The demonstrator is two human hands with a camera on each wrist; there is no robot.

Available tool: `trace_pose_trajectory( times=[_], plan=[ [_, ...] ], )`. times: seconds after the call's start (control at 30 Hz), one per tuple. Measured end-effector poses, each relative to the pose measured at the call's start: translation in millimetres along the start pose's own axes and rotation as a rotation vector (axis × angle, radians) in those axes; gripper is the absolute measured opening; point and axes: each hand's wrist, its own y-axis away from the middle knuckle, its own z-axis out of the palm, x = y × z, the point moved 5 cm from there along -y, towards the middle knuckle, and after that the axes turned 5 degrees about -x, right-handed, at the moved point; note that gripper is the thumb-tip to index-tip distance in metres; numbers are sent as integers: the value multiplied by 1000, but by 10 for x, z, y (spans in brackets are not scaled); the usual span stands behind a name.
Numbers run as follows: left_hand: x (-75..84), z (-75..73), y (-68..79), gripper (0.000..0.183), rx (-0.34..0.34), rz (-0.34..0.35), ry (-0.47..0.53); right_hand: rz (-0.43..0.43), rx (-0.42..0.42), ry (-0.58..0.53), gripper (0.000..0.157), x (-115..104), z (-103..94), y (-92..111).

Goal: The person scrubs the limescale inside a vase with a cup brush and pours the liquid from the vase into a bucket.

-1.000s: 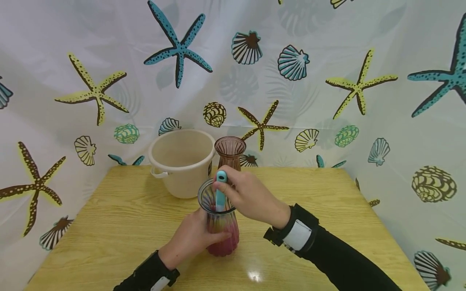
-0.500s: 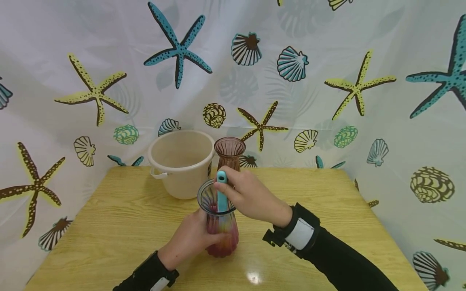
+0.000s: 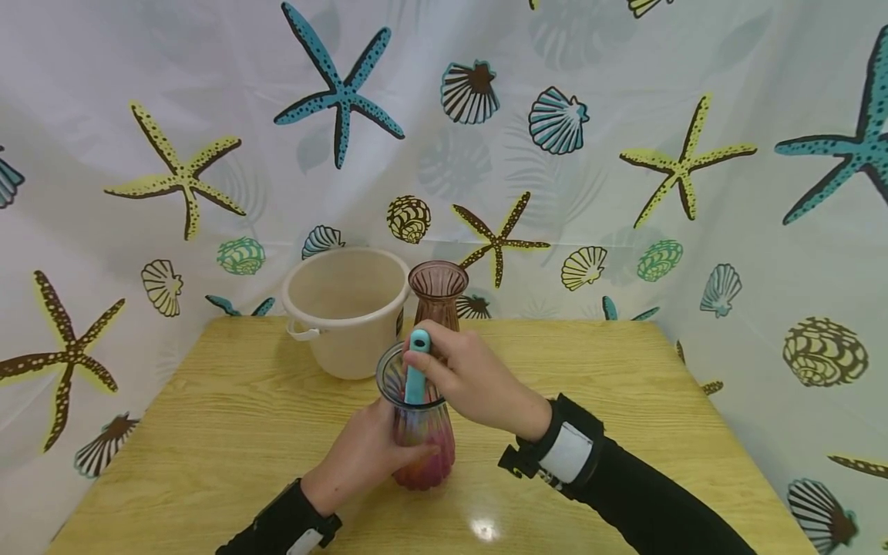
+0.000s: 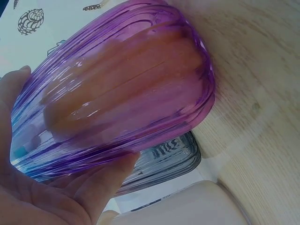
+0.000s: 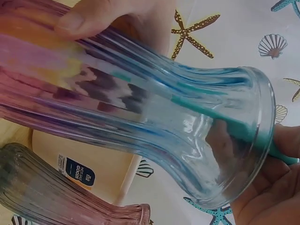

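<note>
Near the middle of the counter (image 3: 590,370), a person's left hand (image 3: 371,443) holds a ribbed glass vase (image 3: 437,432), thumb across its front and fingers round its left side. The vase is roughly upright in the head view, its wide mouth up; the glass is clear bluish at the top and turns purple and pink toward the base. Whether its base touches the counter is hard to tell.

Above the rim, the right hand (image 3: 479,378) pinches a turquoise handle (image 3: 417,378) between thumb and fingers. The handle leans slightly and runs down through the mouth into the vase; its lower end is blurred by the coloured glass.

Just behind stands a second vase (image 3: 438,289), brownish pink at its flared top and greyish below, partly covered by the right hand. A cream bucket (image 3: 354,343) stands near it on the left, with a dark blue label (image 5: 80,172) on its side. A pale sheet (image 3: 479,173) printed with starfish and shells hangs round the counter. Black straps (image 3: 590,424) circle both wrists over black sleeves (image 3: 666,493).
</note>
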Motion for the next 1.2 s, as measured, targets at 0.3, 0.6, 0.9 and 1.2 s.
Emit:
trace_pose_trajectory(
  times=[0.3,0.6,0.9,1.2],
  plan=[
    [5,2,3,96,3,-13,0,-20,17,47,10,13,4,6],
    [-20,11,-18,92,-23,-25,7,-29,12,169,11,11,-35,3],
    [-16,14,-16,92,-48,-11,49,-32,-34,201,17,-43,-70,-14],
    [-14,2,-7,88,-33,-7,35,-17,-64,72,15,-61,-52,-3]
  ],
)
